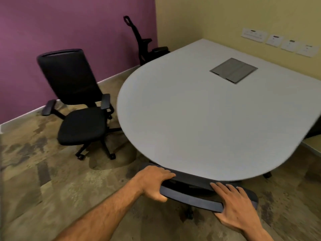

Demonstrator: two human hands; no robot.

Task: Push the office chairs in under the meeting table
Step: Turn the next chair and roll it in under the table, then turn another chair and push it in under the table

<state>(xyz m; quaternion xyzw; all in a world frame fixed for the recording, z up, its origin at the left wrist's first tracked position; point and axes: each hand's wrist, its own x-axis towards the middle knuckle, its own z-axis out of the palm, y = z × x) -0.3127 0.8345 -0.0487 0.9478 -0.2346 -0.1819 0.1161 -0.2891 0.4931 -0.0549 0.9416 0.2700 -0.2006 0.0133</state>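
Nearest the camera, both hands grip the top edge of a black office chair's backrest (196, 197). The left hand (153, 182) is wrapped over the backrest's left end, thumb underneath and fingers on top. The right hand (232, 204) lies flatter on the right end, fingers spread over the top and thumb along the near face. This chair sits tucked in at the rounded near end of the pale grey desk (199, 119), its seat hidden beneath the top. One castor (190, 214) shows below on the mottled brown carpet (52, 180).

Further left, a second black mesh-back office chair (78, 105) with armrests stands clear of the desk, near the purple wall (69, 23). A grey square cable hatch (233, 70) is set into the desk top. Beyond, a third black chair (147, 47) stands at the desk's far left edge. White socket plates (278, 41) line the yellow wall (217, 18).
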